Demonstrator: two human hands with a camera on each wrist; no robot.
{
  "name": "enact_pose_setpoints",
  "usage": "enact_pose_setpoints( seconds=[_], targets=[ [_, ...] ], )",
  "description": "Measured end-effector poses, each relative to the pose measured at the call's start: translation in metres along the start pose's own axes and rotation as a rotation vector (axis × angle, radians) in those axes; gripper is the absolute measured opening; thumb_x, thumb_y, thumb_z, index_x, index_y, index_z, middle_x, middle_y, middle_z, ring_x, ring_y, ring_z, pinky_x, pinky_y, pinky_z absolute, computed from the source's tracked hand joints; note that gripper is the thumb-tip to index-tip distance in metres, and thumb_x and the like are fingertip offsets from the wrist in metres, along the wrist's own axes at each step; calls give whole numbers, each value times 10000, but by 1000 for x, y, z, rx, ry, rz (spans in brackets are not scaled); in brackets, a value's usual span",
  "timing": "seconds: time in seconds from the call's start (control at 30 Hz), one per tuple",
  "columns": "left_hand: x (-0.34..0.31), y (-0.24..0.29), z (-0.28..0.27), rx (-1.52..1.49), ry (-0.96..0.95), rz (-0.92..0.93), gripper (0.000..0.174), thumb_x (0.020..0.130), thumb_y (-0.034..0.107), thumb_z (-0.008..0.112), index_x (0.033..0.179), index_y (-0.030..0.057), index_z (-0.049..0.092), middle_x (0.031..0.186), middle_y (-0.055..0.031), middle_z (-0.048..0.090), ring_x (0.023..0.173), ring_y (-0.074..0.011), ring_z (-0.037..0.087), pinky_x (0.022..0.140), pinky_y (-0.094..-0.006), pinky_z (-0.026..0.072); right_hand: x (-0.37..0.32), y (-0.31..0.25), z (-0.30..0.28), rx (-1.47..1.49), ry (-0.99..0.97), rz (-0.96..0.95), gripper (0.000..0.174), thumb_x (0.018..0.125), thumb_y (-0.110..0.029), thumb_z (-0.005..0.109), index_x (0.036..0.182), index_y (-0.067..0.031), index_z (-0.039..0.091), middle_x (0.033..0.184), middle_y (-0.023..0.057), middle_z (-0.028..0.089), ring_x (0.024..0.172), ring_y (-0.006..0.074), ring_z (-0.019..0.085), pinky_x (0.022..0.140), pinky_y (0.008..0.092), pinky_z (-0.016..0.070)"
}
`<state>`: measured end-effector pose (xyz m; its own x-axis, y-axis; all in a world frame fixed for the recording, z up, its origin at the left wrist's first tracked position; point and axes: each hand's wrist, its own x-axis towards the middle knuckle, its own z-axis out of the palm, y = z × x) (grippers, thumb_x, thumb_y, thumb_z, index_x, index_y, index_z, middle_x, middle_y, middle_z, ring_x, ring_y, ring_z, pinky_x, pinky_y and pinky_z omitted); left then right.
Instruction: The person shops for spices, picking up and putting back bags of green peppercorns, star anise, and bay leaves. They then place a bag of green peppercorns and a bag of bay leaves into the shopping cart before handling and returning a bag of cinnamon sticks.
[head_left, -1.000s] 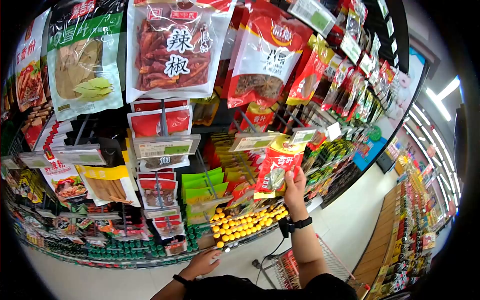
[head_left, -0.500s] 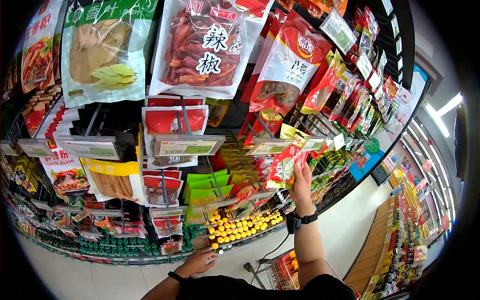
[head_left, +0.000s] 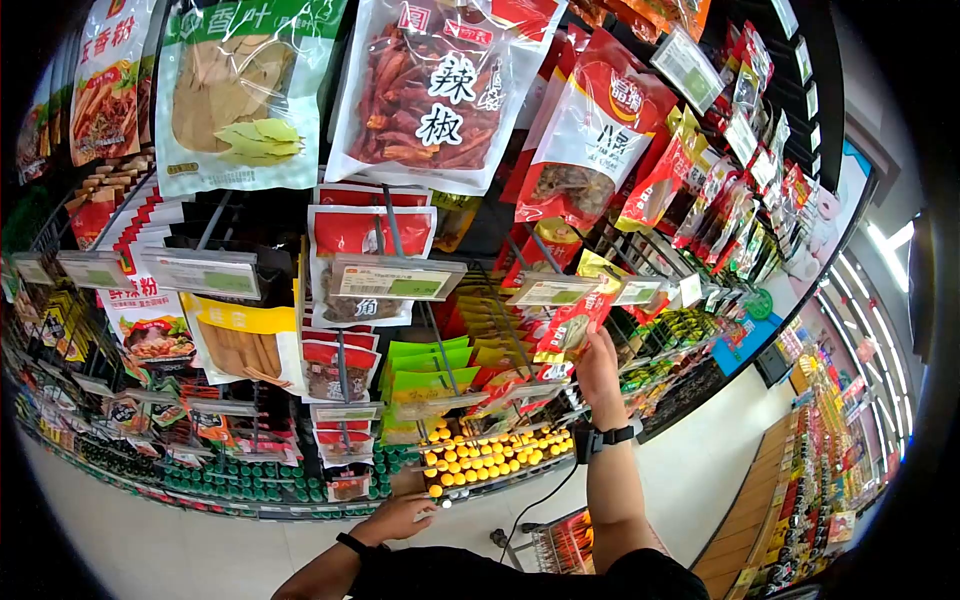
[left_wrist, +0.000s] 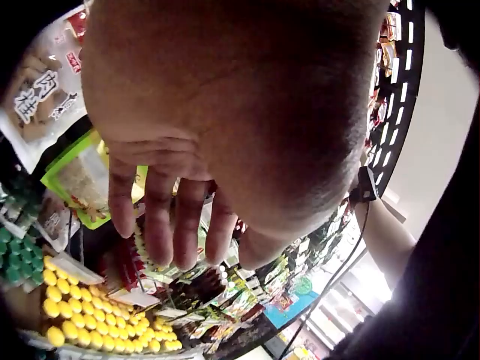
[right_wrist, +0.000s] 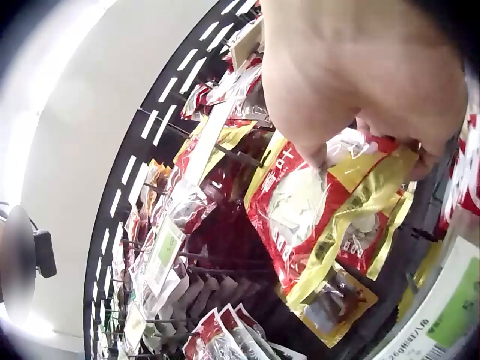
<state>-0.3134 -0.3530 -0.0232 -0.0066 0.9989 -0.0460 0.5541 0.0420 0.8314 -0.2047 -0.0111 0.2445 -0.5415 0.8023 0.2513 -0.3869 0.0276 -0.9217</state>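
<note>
While the right hand (head_left: 600, 375) grips a red and yellow packet (head_left: 570, 328) of leaves, its thumb lies on the front and the other fingers go behind the upper edge, as the right wrist view shows. These fingers are clamped on the packet, but their tips are partly hidden, so I cannot tell how each one lies. The packet is located directly beyond the fingertips, before the rack. Just beside the fingers is a price label (head_left: 637, 292); whether the packet touches it, I cannot tell. To the left of the fingers hang green packets (head_left: 430, 372), and above them, a red and white bag (head_left: 590, 140). Lower than these fingers stand many yellow caps (head_left: 485, 462) in rows.

The left hand (head_left: 398, 520) holds nothing. Its fingers hang relaxed and slightly bent, with small gaps between them, and they are well apart from the held packet. In the left wrist view, the yellow caps are seen below and to the left of its fingertips.
</note>
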Motion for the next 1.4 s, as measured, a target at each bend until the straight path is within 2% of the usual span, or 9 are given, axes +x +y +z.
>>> enact_pose_setpoints(
  seconds=[0.17,0.33,0.63,0.9,1.0,1.1,1.3,1.33,1.4],
  targets=[
    [-2,4,0,37,33,4,310,914,305,600,1132,85,620,1104,-117,649,1045,-294,614,877,-383,490,1,11,-12,-25,105,-199,210,976,-148,572,1117,-85,430,1097,62,602,992,155,570,841,319,469],
    [-3,12,-2,67,48,-10,282,943,300,579,1136,99,624,1081,-90,628,1019,-294,605,843,-415,494,-13,9,-3,-314,127,-457,581,929,62,496,1444,-95,277,1255,80,497,992,143,575,789,271,466],
    [2,6,0,100,98,32,285,957,310,571,1134,96,635,1089,-92,631,1001,-294,618,821,-418,508,-9,8,15,-687,-11,-679,471,909,81,482,1357,-63,510,1250,121,480,1120,210,540,821,271,502],
    [-12,25,-5,106,161,15,255,903,282,615,1064,87,648,1029,-115,645,946,-330,628,786,-423,511,-1,-9,31,-1178,0,-684,756,841,-332,710,1471,-103,361,1376,300,296,1270,479,321,970,529,394],
    [-15,16,3,85,170,38,249,902,278,621,1062,90,649,1026,-114,649,935,-332,630,783,-423,513,16,-4,26,-1289,-56,-659,862,779,-348,740,1486,-111,308,1327,348,399,1269,515,276,976,595,353],
    [-19,22,5,101,180,-5,242,901,276,625,1058,93,647,1023,-110,651,931,-332,631,784,-419,515,25,-1,24,-1335,-56,-730,922,763,-301,759,1520,-169,250,1304,370,435,1267,577,284,1042,566,337],
    [-18,41,29,141,129,-10,246,908,290,612,1066,105,646,1047,-119,659,956,-338,633,798,-418,518,40,-7,19,-1279,-126,-609,919,787,-295,728,1539,-204,206,1433,438,182,1279,600,316,1052,567,349],
    [-14,34,36,143,112,9,246,906,289,614,1065,103,645,1046,-119,660,957,-339,633,799,-417,519,41,-2,16,-1308,-46,-715,728,763,-275,739,1394,-133,405,1354,395,297,1194,554,409,957,540,440],
    [-10,45,42,177,118,36,251,900,279,619,1073,100,650,1033,-117,664,947,-341,635,801,-415,519,24,-14,12,-1362,-40,-539,708,782,-290,728,1404,-143,423,1410,367,265,1142,552,478,963,539,444]
  ],
)
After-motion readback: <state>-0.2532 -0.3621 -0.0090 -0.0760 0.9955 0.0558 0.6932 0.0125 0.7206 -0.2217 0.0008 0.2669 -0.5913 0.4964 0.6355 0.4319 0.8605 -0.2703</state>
